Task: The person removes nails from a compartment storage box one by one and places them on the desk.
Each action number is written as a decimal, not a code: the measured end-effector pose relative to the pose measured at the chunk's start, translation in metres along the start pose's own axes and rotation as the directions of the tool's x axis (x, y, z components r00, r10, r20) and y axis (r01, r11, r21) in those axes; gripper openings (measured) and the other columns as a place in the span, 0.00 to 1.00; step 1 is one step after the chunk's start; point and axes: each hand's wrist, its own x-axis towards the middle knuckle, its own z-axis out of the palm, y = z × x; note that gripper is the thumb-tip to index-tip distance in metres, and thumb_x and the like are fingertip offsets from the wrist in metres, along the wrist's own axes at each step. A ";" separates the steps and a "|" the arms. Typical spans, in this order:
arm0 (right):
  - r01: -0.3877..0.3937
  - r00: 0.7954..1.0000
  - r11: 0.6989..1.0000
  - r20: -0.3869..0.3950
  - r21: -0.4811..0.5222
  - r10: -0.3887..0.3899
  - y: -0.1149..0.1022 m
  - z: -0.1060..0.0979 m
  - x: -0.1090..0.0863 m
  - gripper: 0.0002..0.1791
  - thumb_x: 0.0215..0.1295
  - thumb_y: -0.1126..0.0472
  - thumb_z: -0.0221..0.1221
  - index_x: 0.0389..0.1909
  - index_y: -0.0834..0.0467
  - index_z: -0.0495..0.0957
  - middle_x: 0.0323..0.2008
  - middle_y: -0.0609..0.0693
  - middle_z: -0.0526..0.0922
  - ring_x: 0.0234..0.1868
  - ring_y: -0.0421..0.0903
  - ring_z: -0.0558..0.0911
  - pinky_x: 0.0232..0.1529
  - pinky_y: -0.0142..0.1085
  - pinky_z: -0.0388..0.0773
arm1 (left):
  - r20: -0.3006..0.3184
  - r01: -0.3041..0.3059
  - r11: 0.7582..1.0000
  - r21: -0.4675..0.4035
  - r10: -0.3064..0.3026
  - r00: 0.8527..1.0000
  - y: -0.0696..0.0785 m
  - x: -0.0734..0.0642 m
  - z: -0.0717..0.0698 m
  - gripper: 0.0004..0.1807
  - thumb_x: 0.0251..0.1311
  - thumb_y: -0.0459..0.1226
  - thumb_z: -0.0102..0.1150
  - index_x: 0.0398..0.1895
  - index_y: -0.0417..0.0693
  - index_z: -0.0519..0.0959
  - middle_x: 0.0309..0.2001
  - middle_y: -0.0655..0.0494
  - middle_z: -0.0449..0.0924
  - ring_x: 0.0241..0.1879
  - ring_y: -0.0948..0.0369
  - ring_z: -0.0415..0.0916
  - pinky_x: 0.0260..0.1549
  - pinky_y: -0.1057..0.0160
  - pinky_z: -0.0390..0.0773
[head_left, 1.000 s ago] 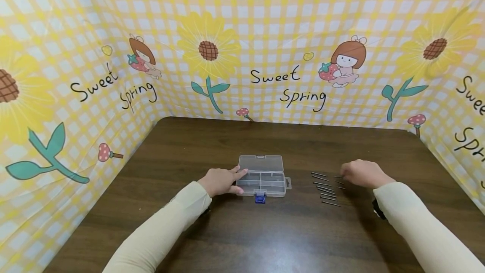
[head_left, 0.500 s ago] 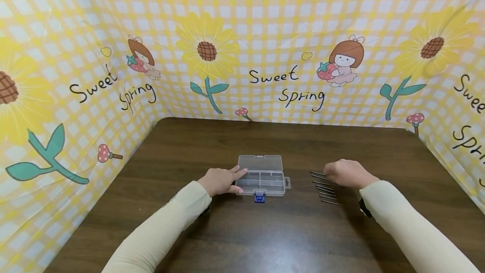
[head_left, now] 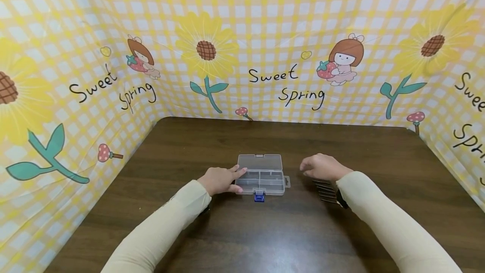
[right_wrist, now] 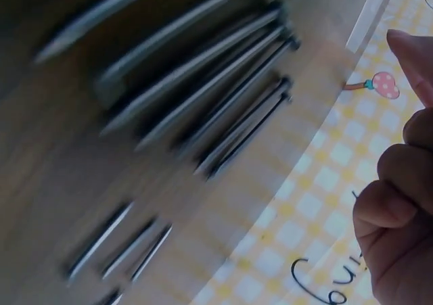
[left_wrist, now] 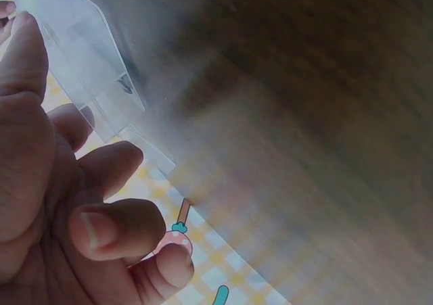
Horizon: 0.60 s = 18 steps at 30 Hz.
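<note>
A clear plastic compartment box with a blue latch stands with its lid folded back; its compartments look bare. My left hand rests at the box's left end, index finger and thumb spread over its edge. In the left wrist view, the other fingers hang loosely bent beside the box. My right hand hovers right of the box, above a row of several steel nails. Its fingers are curled; I cannot tell whether a nail is between the fingertips.
Several shorter nails lie in a second row beside the longer ones. The dark wooden table is enclosed by a yellow checked cloth at the back and sides. A hanging tab sticks out from the box's right end.
My right hand has moved left, from the far row of short nails across the long nails toward the box. My left hand has stayed on the box.
</note>
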 end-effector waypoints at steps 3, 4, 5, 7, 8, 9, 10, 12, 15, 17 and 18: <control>0.008 1.000 1.000 0.008 0.027 -0.008 -0.006 0.001 0.009 0.06 0.63 0.64 0.61 0.39 0.58 0.83 0.38 0.49 0.85 0.41 0.49 0.82 0.41 0.46 0.77 | 0.000 0.000 1.000 -0.004 0.000 1.000 0.000 -0.001 -0.001 0.40 0.57 0.58 0.54 0.73 0.59 0.60 0.71 0.53 0.60 0.15 0.61 0.58 0.15 0.64 0.53; 0.014 1.000 0.999 0.008 0.033 -0.014 -0.008 0.001 0.012 0.06 0.63 0.64 0.61 0.39 0.58 0.83 0.38 0.49 0.85 0.42 0.49 0.82 0.41 0.46 0.77 | 0.002 0.004 1.000 -0.005 -0.004 1.000 0.000 -0.001 -0.001 0.40 0.57 0.58 0.54 0.73 0.59 0.60 0.71 0.53 0.60 0.15 0.61 0.58 0.15 0.64 0.53; 0.018 1.000 0.999 0.007 0.038 -0.018 -0.010 0.002 0.014 0.06 0.63 0.64 0.61 0.39 0.58 0.83 0.38 0.48 0.85 0.42 0.49 0.82 0.42 0.46 0.77 | 0.004 0.008 1.000 -0.008 -0.008 1.000 0.000 -0.001 -0.001 0.40 0.57 0.58 0.54 0.73 0.60 0.60 0.71 0.54 0.60 0.14 0.61 0.57 0.15 0.64 0.53; 0.023 1.000 0.999 0.009 0.044 -0.024 -0.013 0.005 0.018 0.05 0.63 0.63 0.61 0.38 0.57 0.83 0.38 0.48 0.85 0.44 0.50 0.82 0.43 0.47 0.77 | 0.009 0.012 1.000 -0.004 -0.012 1.000 0.001 -0.001 -0.001 0.40 0.57 0.59 0.54 0.74 0.60 0.59 0.71 0.54 0.59 0.14 0.62 0.57 0.15 0.64 0.53; 0.025 1.000 0.999 0.010 0.044 -0.026 -0.015 0.007 0.020 0.05 0.63 0.63 0.61 0.38 0.57 0.83 0.38 0.48 0.85 0.45 0.51 0.82 0.44 0.47 0.77 | 0.008 0.011 1.000 0.002 -0.011 1.000 0.001 -0.001 -0.001 0.40 0.57 0.59 0.53 0.74 0.61 0.59 0.71 0.55 0.60 0.14 0.62 0.58 0.15 0.64 0.53; 0.026 1.000 0.999 0.015 0.044 -0.026 -0.017 0.008 0.022 0.05 0.63 0.63 0.61 0.37 0.56 0.83 0.38 0.47 0.85 0.45 0.50 0.82 0.44 0.47 0.77 | 0.008 0.009 1.000 0.005 -0.009 1.000 0.001 -0.001 0.000 0.40 0.57 0.59 0.53 0.73 0.60 0.59 0.71 0.54 0.60 0.15 0.62 0.59 0.15 0.64 0.54; 0.029 0.999 0.999 0.020 0.045 -0.030 -0.018 0.010 0.024 0.05 0.63 0.63 0.61 0.37 0.55 0.84 0.38 0.47 0.85 0.45 0.50 0.82 0.44 0.47 0.77 | 0.012 0.007 1.000 0.007 -0.007 1.000 0.002 -0.001 0.000 0.40 0.57 0.59 0.53 0.74 0.61 0.59 0.71 0.55 0.60 0.15 0.62 0.60 0.15 0.64 0.54; 0.033 0.999 0.998 0.030 0.052 -0.034 -0.022 0.015 0.028 0.05 0.62 0.63 0.60 0.37 0.55 0.84 0.38 0.47 0.85 0.45 0.49 0.82 0.45 0.46 0.77 | 0.017 -0.002 1.000 0.015 0.001 1.000 0.004 -0.001 0.000 0.40 0.58 0.59 0.53 0.74 0.61 0.59 0.71 0.54 0.60 0.16 0.62 0.63 0.15 0.64 0.55; 0.048 0.998 0.996 0.033 0.072 -0.051 -0.029 0.019 0.036 0.08 0.62 0.66 0.58 0.38 0.55 0.84 0.39 0.47 0.85 0.44 0.48 0.81 0.44 0.45 0.77 | 0.022 0.009 1.000 0.014 -0.010 1.000 0.005 -0.001 0.000 0.40 0.57 0.59 0.53 0.74 0.61 0.59 0.71 0.55 0.60 0.15 0.62 0.61 0.15 0.64 0.54; 0.052 0.998 0.993 0.031 0.103 -0.056 -0.033 0.021 0.041 0.09 0.63 0.66 0.56 0.39 0.56 0.84 0.39 0.47 0.84 0.40 0.46 0.81 0.41 0.42 0.77 | 0.022 0.017 1.000 0.014 -0.017 1.000 0.005 -0.001 -0.001 0.41 0.57 0.59 0.53 0.74 0.61 0.58 0.71 0.55 0.59 0.14 0.62 0.58 0.15 0.64 0.53; 0.058 0.998 0.992 0.026 0.114 -0.062 -0.035 0.021 0.043 0.09 0.63 0.67 0.56 0.39 0.56 0.84 0.38 0.47 0.84 0.37 0.44 0.80 0.39 0.41 0.76 | 0.019 0.018 1.000 0.012 -0.018 1.000 0.005 -0.001 -0.002 0.40 0.57 0.59 0.53 0.74 0.61 0.59 0.71 0.55 0.59 0.14 0.62 0.58 0.15 0.64 0.53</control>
